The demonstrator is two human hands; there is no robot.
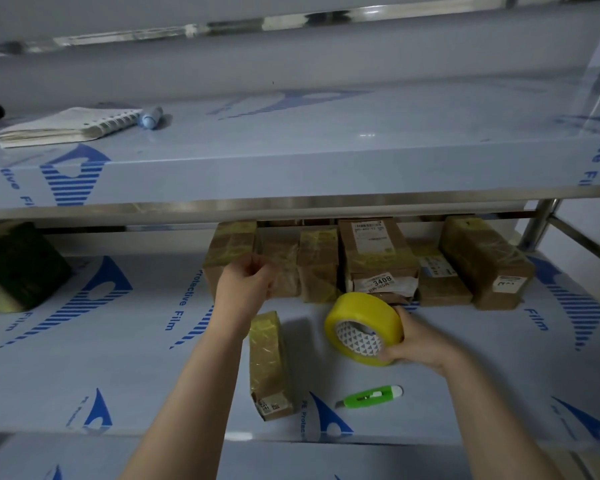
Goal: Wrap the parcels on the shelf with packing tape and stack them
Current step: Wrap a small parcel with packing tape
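— Where did the hands stand?
— The right hand (420, 337) gripped the tape roll (364, 327), just in front of the parcel row (317, 265) at the back of the shelf (118, 358). The left hand (246, 282), which was nearer, lay curled against the row's left end; its grip was undeterminable.
— Any loose parcel?
— One taped parcel (267, 362) lay front-to-back between the forearms.

tape roll (362, 327): yellow, on edge | taped parcel (269, 365): flat, front | parcel row (378, 258): rear, perhaps six

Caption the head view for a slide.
Right hand grips yellow packing-tape roll; left hand, fingers curled, at brown taped cardboard parcels.
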